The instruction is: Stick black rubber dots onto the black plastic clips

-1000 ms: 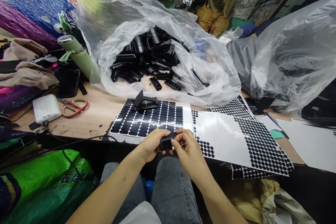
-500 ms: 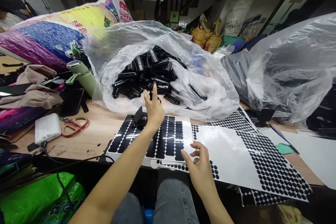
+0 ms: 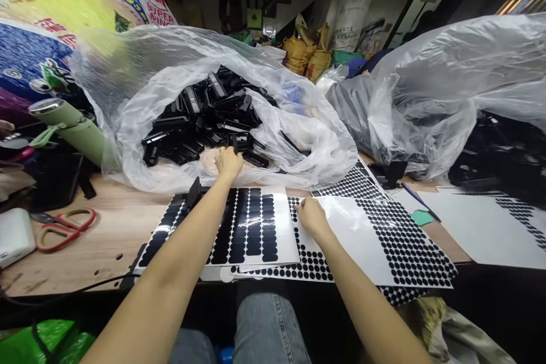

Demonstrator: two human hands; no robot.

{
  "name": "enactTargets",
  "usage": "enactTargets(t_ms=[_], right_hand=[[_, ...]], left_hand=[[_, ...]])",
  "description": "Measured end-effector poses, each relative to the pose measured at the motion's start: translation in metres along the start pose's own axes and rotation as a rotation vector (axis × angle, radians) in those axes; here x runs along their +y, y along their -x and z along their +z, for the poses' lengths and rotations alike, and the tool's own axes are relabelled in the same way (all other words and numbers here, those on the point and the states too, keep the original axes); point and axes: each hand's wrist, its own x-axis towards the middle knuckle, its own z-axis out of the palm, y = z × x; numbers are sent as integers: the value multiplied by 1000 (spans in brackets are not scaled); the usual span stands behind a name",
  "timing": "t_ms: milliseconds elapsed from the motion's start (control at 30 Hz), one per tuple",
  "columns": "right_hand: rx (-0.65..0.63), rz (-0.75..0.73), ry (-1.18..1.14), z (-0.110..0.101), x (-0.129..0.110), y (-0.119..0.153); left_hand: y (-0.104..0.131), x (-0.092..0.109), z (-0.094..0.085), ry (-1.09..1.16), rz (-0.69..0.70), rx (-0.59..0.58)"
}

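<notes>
My left hand (image 3: 229, 162) reaches into the mouth of a clear plastic bag (image 3: 132, 116), its fingers closed at a small black plastic part (image 3: 232, 141) by the near edge of a heap of black plastic parts (image 3: 200, 105). Beneath that forearm lies a sheet of oblong black stickers (image 3: 249, 222), with a black stand-like piece (image 3: 194, 193) on it, partly hidden by the arm. My right hand (image 3: 312, 216) is curled over a sheet of round black stickers (image 3: 313, 261), near its white backing (image 3: 347, 219). Its fingertips are bunched, and anything between them is hidden.
On the left are red-handled scissors (image 3: 66, 229), a white power bank (image 3: 16, 236), a black phone (image 3: 57, 181) and a green flask (image 3: 79, 131). Another clear bag (image 3: 426, 96) of black parts stands right. A pen (image 3: 420, 202) and white sheets (image 3: 482, 227) lie before it.
My left hand has gone forward into the bag and its outstretched fingers have closed. The right hand has moved forward over the round stickers and curled. The view has swung to the right.
</notes>
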Motion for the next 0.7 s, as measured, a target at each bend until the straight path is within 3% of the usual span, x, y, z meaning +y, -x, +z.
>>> enactTargets(t_ms=[67, 133, 233, 333, 400, 500, 700], right_hand=[[-8, 15, -2, 8, 0, -7], [-15, 18, -16, 8, 2, -5], [-27, 6, -79, -5, -1, 15], [-92, -84, -365, -22, -21, 51], [-167, -192, -530, -30, -40, 79], [-226, -289, -532, -29, -64, 110], [-199, -277, -463, -16, -70, 121]], left_hand=[[22, -1, -8, 143, 63, -13], [52, -8, -18, 461, 55, -183], [103, -27, -33, 887, -157, -589], [140, -44, -42, 969, -416, -794], [154, -49, -44, 956, -527, -842], [165, -51, -44, 963, -597, -872], [175, -51, -45, 991, -583, -853]])
